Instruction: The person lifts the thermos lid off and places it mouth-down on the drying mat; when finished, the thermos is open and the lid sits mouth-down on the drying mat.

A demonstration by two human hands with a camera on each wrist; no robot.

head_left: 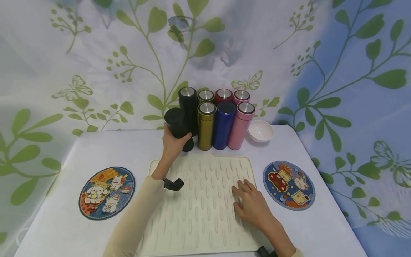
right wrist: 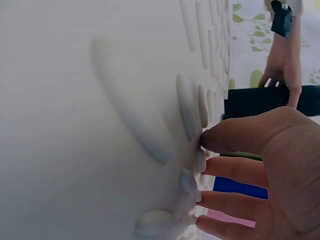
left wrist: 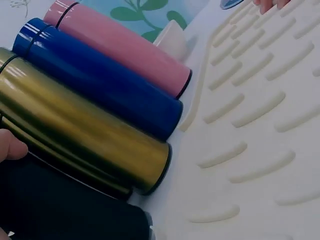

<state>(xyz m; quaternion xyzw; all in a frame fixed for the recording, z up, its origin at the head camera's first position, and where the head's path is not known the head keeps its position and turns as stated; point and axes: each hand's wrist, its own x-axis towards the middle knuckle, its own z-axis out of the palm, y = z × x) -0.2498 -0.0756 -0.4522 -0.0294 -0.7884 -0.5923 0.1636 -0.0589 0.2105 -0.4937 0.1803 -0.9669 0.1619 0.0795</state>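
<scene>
My left hand (head_left: 172,143) grips a black thermos bottle (head_left: 178,125) at the left end of the front row, its thumb across the bottle's side. In the left wrist view the black bottle (left wrist: 75,207) lies close beside a gold bottle (left wrist: 95,120). Along the front row stand gold (head_left: 206,130), blue (head_left: 223,128) and pink (head_left: 239,130) bottles. Behind them are a taller black one (head_left: 188,110), another gold, a red (head_left: 223,94) and another pink. My right hand (head_left: 253,205) rests with spread fingers on the cream ridged mat (head_left: 192,221), holding nothing.
A white bowl (head_left: 260,131) sits right of the bottles. Round cartoon-patterned mats lie on the white table, one to the left (head_left: 107,192) and one to the right (head_left: 289,185). A leaf-patterned cloth (head_left: 128,64) hangs close behind the bottles.
</scene>
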